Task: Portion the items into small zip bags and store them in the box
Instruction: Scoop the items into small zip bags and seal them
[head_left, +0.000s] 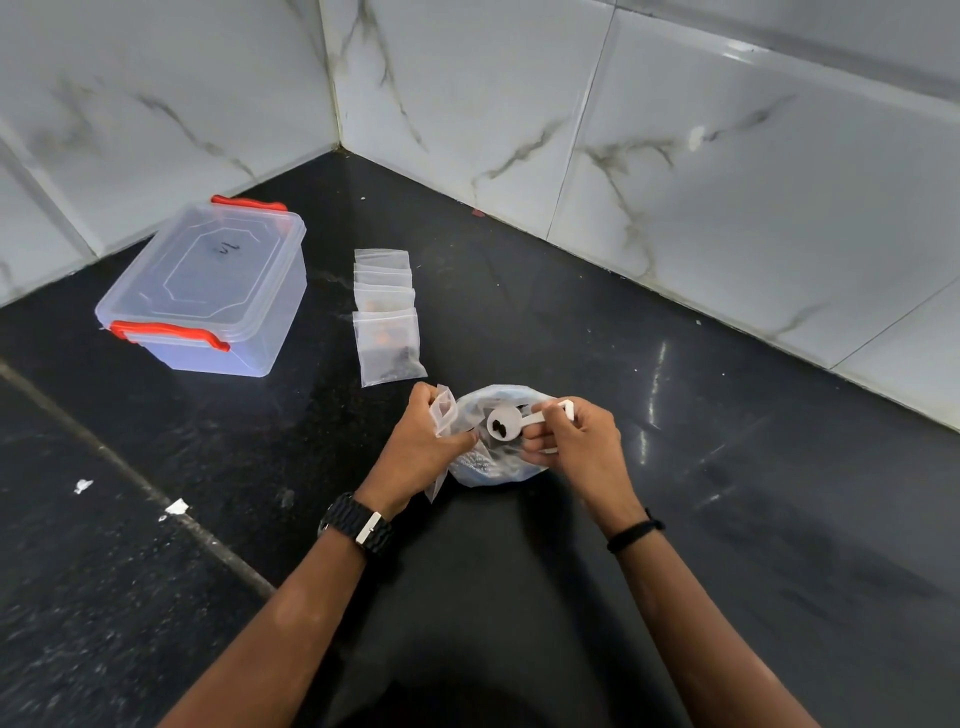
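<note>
Zip bag (443, 413) apparently pinched in left fingers (423, 397), beside scoop (504, 422).

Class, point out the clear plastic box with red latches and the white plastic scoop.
Clear plastic box with red latches (208, 283): head view, middle of its lid.
White plastic scoop (503, 422): head view, its round bowl.

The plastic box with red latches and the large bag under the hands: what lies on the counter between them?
In the head view, a row of small zip bags lies between the plastic box and the large bag, apart from both.
</note>
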